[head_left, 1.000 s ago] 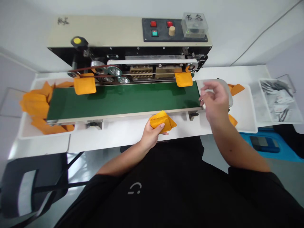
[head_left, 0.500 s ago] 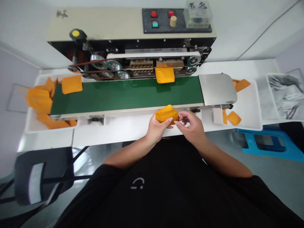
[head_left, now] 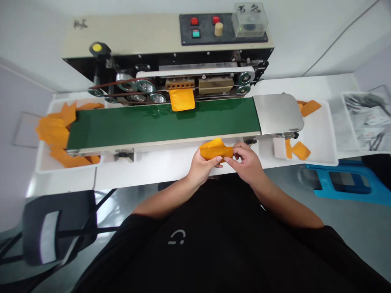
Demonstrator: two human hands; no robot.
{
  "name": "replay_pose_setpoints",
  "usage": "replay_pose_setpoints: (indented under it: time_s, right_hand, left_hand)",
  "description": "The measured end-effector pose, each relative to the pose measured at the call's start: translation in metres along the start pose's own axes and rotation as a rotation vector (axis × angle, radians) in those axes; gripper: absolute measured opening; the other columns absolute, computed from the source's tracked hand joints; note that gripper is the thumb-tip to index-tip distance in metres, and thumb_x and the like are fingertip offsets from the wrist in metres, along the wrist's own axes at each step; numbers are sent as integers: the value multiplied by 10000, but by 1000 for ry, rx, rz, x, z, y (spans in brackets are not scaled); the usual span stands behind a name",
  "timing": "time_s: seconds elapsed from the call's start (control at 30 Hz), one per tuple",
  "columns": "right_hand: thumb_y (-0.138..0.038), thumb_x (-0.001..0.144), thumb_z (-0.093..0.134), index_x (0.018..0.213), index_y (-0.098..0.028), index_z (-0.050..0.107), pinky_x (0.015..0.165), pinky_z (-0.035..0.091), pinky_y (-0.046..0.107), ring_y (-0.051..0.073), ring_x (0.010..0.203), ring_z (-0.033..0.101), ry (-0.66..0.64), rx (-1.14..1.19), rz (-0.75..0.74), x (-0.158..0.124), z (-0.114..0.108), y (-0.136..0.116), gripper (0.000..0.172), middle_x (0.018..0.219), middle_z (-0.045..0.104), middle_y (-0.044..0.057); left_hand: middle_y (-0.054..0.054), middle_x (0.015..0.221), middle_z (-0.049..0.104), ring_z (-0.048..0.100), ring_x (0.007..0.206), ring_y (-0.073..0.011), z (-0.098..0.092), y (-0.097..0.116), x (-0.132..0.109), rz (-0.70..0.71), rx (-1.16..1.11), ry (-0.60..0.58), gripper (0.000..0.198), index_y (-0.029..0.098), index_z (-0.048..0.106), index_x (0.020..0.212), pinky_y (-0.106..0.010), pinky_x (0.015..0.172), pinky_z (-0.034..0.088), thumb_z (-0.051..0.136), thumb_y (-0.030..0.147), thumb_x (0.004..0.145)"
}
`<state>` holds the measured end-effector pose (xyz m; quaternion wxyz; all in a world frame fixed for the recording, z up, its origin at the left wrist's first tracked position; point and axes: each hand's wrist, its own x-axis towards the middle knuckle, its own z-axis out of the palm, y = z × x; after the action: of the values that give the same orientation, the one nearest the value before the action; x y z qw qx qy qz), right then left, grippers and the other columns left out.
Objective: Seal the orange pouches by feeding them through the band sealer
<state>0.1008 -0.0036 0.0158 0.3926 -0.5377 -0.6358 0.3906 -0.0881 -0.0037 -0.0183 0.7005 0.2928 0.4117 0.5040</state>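
Orange pouches [head_left: 216,151] are held in front of the belt, just above the table's front edge. My left hand [head_left: 202,165] grips them from the left, thumb on top. On their right edge, my right hand [head_left: 246,162] pinches with thumb and fingers. Beyond my hands, another orange pouch [head_left: 182,100] hangs from the sealing machine [head_left: 128,36], its lower part over the green conveyor belt [head_left: 165,126]. How many pouches I hold cannot be made out.
A white bin [head_left: 45,160] piled with orange pouches stands at the belt's left end. Another white bin [head_left: 325,134] with several pouches is on the right, beside a container of small packets [head_left: 369,122]. A black chair [head_left: 71,219] and blue stool [head_left: 348,183] stand below.
The pouch in the machine has moved left. The one on the belt's left end has left the belt into the left bin. The held pouches have tilted slightly between my hands.
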Motion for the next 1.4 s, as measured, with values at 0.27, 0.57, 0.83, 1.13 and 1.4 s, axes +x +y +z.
replay_pose_setpoints:
  time_s: [0.27,0.57,0.83,1.13,1.4]
  right_hand:
    - [-484,910,877,1019,-246,708,580,478,278,142,626,577,128,398,189,15,-25,7,312,785,648,-11]
    - [-345,839,898,1001,-258,674,469,401,234,103,539,513,280,460,284,94,-112,8,290,824,692,-4]
    - [-282,929,835,1004,-247,632,497,443,216,120,592,616,296,384,338,142,-129,23,219,787,683,-5]
    - [-287,928,833,1023,-251,598,481,439,214,117,560,591,259,348,312,167,-104,19,256,769,662,-18]
    - [-308,894,818,1133,-270,639,421,389,219,114,565,597,301,269,295,161,-94,12,302,913,667,0]
  left_hand:
    - [-100,1169,822,824,1000,-258,-13,-3,-1,5,21,36,726,181,711,1319,-252,594,662,1033,491,747]
    - [-78,1153,807,809,970,-234,-26,-3,-5,-2,-12,75,644,187,711,1244,-263,596,664,1034,450,753]
    - [-74,1148,794,814,990,-241,-31,-4,-7,31,-10,65,613,190,700,1232,-267,597,666,1020,444,775]
    - [-89,1164,789,810,974,-235,-38,-3,-7,19,-21,89,637,178,674,1223,-254,583,652,1030,435,761]
    - [-85,1173,799,813,981,-240,-39,-2,-5,20,-39,66,636,189,688,1241,-253,582,654,1029,431,762]
